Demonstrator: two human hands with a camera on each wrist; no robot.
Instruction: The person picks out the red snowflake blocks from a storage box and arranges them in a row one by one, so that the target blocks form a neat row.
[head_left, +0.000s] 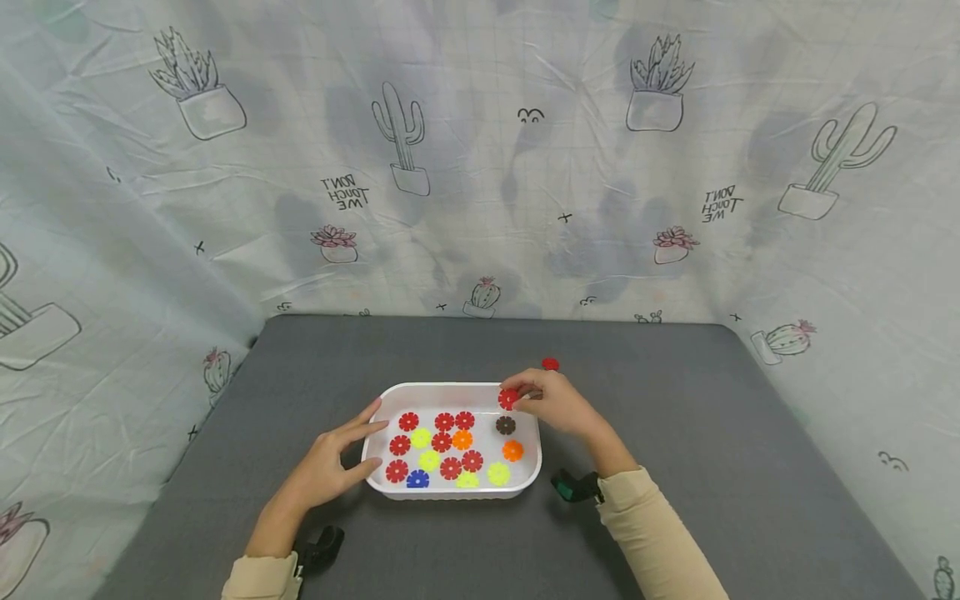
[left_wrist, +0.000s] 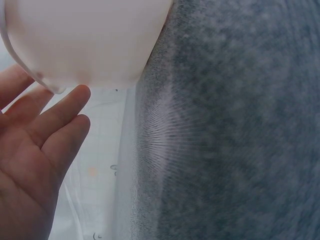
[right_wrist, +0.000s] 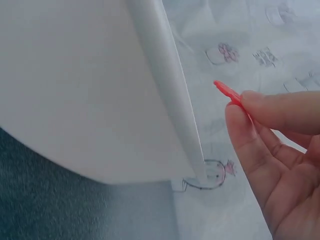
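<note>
We pinch a red disc (head_left: 508, 399) between the thumb and fingertip of our right hand (head_left: 556, 406), holding it just above the far right corner of the white tray (head_left: 450, 388); the right wrist view shows it edge-on, clear of the rim, gripped only at its near edge. Our left hand (head_left: 330, 463) lies with fingers straight and spread against the tray's left wall, touching it from outside, which we judge keeps the tray from sliding on the grey table (head_left: 675, 467) (the left wrist view shows fingertips right at the tray's corner). Inside the tray lie many flat flower-shaped discs, mostly red, with yellow, orange, one brown disc (head_left: 506, 425) and one blue disc (head_left: 417, 479), spread singly over the floor. Another red piece (head_left: 551, 364) sits on the table just beyond the right hand, apart from the tray. Open table runs wide to the right and behind the tray; a cactus-printed cloth (head_left: 480, 150) closes off the back and sides.
</note>
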